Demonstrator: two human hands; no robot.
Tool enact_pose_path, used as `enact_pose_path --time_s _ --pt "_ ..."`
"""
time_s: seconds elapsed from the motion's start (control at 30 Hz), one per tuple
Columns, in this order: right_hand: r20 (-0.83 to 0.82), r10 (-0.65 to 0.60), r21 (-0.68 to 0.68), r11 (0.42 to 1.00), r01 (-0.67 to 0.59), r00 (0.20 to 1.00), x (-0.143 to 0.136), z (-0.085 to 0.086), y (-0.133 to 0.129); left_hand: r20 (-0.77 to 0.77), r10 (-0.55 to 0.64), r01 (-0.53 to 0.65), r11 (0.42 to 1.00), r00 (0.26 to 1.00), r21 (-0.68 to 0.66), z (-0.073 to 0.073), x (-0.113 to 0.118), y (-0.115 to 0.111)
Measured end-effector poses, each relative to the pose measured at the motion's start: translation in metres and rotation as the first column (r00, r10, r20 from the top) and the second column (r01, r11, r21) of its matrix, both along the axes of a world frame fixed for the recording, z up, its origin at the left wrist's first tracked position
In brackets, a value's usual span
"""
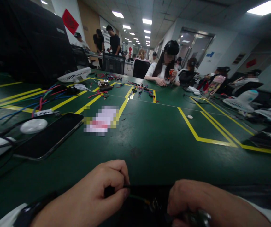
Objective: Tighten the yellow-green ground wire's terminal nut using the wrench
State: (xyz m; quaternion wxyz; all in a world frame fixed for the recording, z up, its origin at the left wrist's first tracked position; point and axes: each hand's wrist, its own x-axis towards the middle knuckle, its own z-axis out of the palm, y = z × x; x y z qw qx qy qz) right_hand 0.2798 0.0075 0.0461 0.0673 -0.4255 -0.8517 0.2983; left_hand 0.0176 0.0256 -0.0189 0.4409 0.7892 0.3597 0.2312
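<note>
Near the table's front edge, my left hand (102, 186) is closed, with thumb and forefinger pinching a thin dark wire. From beside those fingertips a thin green wire (137, 198) runs right toward a small metal piece (154, 205) in the dark area between my hands. My right hand (194, 197) is closed, its fingers curled downward. Under its palm shows part of a dark, shiny object (200, 217), too hidden and blurred to name. A black band (34, 206) circles my left wrist.
On the green table (149, 135) lie a phone (52, 135), a pixelated paper (103, 121), a round white disc (33, 126) and loose wires (40, 97). Farther off are wire bundles (141, 90), a small white disc (190, 117) and a white fan (241, 101). A co-worker (165, 69) sits opposite.
</note>
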Motion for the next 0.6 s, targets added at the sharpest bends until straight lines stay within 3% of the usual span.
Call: enact_pose_path --time_s 0.2,0.43,0.5,0.6 --pt "0.047 0.097 -0.116 0.989 -0.091 0.994 -0.003 0.017 0.019 -0.02 0.006 -0.005 1.0 1.0 0.005 -0.001 0.0 0.001" --pt "-0.034 0.358 -0.007 0.934 -0.358 0.933 -0.006 0.032 0.036 -0.015 0.008 -0.008 0.999 1.0 0.039 -0.001 -0.002 0.0" --pt "-0.026 0.333 0.003 0.943 -0.333 0.943 -0.006 0.033 0.033 -0.02 0.006 -0.005 1.0 1.0 0.03 -0.001 -0.001 0.001" --pt "-0.059 0.142 0.055 0.989 -0.139 0.988 0.001 0.034 0.023 -0.006 0.002 -0.002 1.0 1.0 0.019 -0.001 0.0 0.002"
